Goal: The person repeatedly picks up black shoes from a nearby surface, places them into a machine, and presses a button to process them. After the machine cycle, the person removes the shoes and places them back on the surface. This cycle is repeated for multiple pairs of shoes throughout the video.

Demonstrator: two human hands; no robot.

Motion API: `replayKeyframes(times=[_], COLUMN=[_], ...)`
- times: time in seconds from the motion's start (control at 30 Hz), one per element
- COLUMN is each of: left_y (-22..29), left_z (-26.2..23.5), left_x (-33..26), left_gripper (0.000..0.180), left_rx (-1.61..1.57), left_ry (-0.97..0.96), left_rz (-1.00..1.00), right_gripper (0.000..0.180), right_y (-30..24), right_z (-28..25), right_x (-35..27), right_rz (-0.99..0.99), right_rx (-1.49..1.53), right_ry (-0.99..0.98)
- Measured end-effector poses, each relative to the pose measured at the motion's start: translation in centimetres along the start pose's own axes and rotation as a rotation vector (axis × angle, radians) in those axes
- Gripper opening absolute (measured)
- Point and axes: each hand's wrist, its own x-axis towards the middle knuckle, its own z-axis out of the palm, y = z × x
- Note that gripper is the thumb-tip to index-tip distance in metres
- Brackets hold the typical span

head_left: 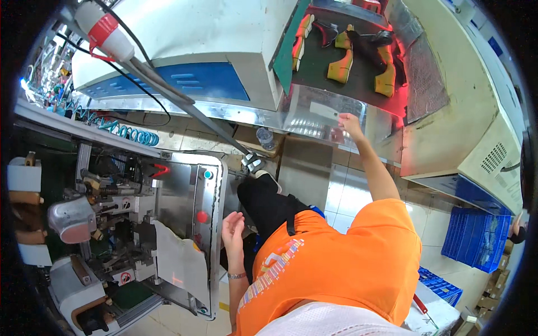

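Observation:
My right hand [351, 125] is stretched out over the shiny metal ledge [314, 120] at the mouth of a conveyor machine. Its fingers are loosely bent and I see nothing held in them. Beyond it, on the dark conveyor belt [317, 78], lie several yellowish shoe soles or wedge heels [340, 66] and dark shoe parts [327, 32] under red light. My left hand [232, 231], a bracelet at its wrist, hovers by the edge of a metal machine panel [188, 190]. Its fingers are slightly curled and apart, with nothing in them.
The panel carries a red button [202, 217] and a green button [208, 175]. Clamping machinery [120, 207] fills the left side. A slanting pole [185, 103] crosses ahead. Blue crates [475, 238] stand at the right. A clear plastic cup [264, 136] sits low ahead.

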Motion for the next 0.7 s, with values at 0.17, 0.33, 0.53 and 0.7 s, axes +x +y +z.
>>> replayKeyframes(times=[0.17, 0.33, 0.53, 0.7], left_y=[7.5, 18.2, 22.5, 21.1], left_z=[4.7, 11.5, 23.1, 25.4], left_x=[4.2, 13.4, 25.0, 27.2], left_gripper=[0.034, 0.046, 0.085, 0.086], left_rx=[0.418, 0.848, 1.159, 1.207], left_ry=[0.021, 0.004, -0.025, 0.093], left_rz=[0.403, 1.028, 1.125, 1.114], right_gripper=[0.024, 0.023, 0.021, 0.023], right_y=[-0.2, -9.1, -14.3, -14.8], right_z=[-4.1, -6.0, -7.0, -8.1], right_x=[8.1, 12.8, 22.9, 30.1], right_rz=[-0.385, -0.538, -0.487, -0.494], right_rx=[-0.415, -0.754, -1.086, -1.342], right_ry=[0.323, 0.493, 0.435, 0.369])
